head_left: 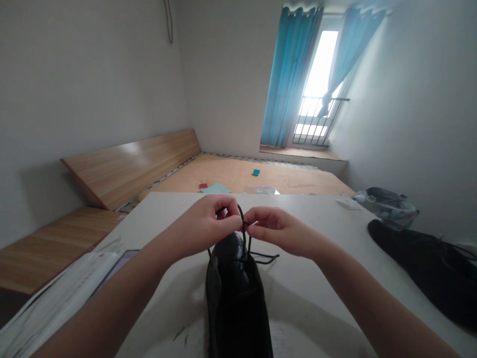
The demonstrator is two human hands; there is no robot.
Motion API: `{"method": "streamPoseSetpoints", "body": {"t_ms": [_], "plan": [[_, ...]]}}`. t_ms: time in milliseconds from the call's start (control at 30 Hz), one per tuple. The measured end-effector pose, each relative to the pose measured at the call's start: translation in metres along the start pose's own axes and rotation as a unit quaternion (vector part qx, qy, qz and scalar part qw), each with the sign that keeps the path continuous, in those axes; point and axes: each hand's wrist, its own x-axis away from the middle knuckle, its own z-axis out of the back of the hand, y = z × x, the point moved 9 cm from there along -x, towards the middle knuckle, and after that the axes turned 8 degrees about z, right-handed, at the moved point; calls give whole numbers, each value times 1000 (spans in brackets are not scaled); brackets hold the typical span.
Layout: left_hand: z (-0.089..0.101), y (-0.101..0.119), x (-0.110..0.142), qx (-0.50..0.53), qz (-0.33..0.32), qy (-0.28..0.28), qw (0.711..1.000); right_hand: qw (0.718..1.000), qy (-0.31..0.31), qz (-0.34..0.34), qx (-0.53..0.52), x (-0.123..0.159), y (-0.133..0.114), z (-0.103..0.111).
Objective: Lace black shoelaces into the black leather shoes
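Observation:
A black leather shoe (238, 293) stands on the white table in front of me, its heel side toward me. Above its tongue, my left hand (210, 221) is closed with a black shoelace (244, 238) pinched between thumb and fingers. My right hand (281, 229) meets it from the other side, thumb and fingertips closed on the same lace. One lace end trails over the table to the right of the shoe. The exact way the lace crosses between my fingertips is too small to make out.
A second black shoe (425, 268) lies on the white table (316, 308) at the right, with a plastic bag (391, 206) behind it. Papers (67, 283) and a flat device (121, 266) are at the left. A bed (231, 169) lies beyond the table.

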Motion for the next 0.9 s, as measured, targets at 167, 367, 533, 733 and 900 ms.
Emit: {"method": "streamPoseSetpoints", "body": {"t_ms": [167,367,533,733,900], "plan": [[12,1,-1,111,-11,61,992,990,121,54,54,4,-21,17],[94,-33,21,383,-40,411,826,972,120,15,-203,10,-23,16],[63,-36,13,585,57,279,759,989,133,-29,-55,7,-13,0],[4,-8,16,581,114,119,797,995,43,-66,-62,-2,11,-36],[14,-8,17,573,90,139,803,995,13,-69,-74,-1,8,-37]]}}
